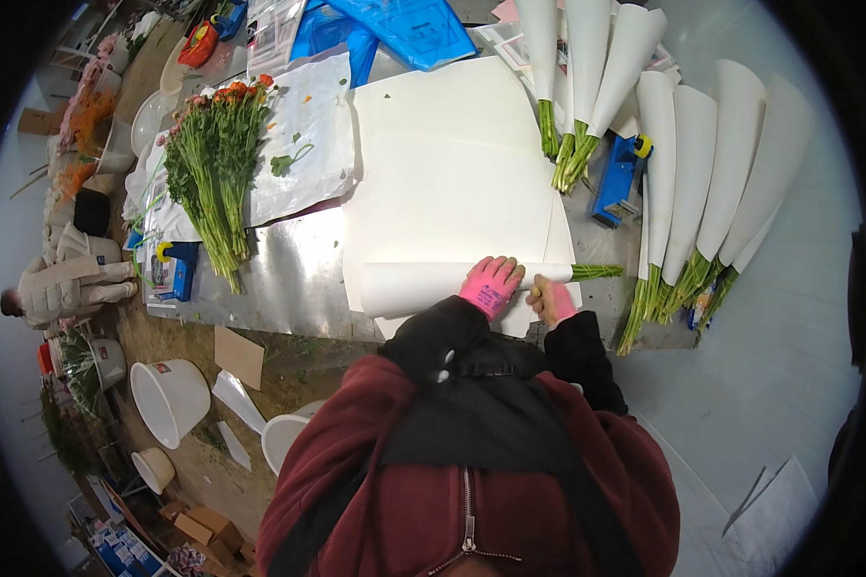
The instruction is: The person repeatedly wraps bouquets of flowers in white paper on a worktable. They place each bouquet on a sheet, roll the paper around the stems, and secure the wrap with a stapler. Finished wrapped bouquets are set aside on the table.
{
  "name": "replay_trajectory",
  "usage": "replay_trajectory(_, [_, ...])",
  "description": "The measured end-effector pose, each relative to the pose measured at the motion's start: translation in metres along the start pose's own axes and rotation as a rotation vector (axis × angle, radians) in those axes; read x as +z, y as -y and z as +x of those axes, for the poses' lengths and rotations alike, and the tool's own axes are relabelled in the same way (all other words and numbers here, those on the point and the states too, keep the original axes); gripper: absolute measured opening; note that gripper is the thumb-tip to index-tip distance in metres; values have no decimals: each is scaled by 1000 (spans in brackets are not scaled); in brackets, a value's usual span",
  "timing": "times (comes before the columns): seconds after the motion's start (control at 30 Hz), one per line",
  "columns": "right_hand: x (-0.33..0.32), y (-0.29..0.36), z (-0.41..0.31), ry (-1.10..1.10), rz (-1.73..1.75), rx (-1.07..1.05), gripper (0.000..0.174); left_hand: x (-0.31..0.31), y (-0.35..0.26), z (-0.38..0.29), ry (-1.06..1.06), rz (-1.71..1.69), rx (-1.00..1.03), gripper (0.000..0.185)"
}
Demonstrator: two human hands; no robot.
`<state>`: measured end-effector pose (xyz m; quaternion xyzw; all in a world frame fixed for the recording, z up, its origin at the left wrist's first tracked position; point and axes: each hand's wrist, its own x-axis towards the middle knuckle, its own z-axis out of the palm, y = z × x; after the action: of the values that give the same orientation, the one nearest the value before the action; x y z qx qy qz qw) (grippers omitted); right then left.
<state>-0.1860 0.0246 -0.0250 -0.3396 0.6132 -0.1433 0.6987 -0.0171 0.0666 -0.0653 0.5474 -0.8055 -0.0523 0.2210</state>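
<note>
A bunch of flowers rolled in a white paper sleeve [411, 283] lies along the table's near side. Its green stems [596, 271] stick out at the right end, and the blooms are hidden inside. My left hand [491, 285], in a pink glove, curves over the roll and holds it down. Close beside it, my right hand [550, 298] has its fingers curled against the near edge of the roll. Whether something is pinched in those fingers cannot be made out. Beneath the roll are large white paper sheets [447, 173].
Unwrapped orange and pink flowers [220, 169] rest on paper at left. Wrapped bunches [584, 72] lie at back right; more [693, 180] overhang the right edge. Blue tape dispensers [617, 180] stand on the metal table [296, 288]. White buckets [169, 402] and a person [79, 285] are at left.
</note>
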Motion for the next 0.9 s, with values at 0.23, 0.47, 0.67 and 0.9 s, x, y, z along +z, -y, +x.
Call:
replay_trajectory(0.23, [-28,-39,29,86,-228,78,69,-19,6,18,247,-166,-119,53])
replay_trajectory(0.47, [-25,-34,34,-98,-841,73,60,-43,24,54,611,-298,-291,54])
replay_trajectory(0.67, [-22,10,4,-439,-1301,-738,39,-48,15,61,643,-31,-200,55])
replay_trajectory(0.9, [-48,56,5,41,-1124,-548,63,-91,40,53,23,131,-20,57])
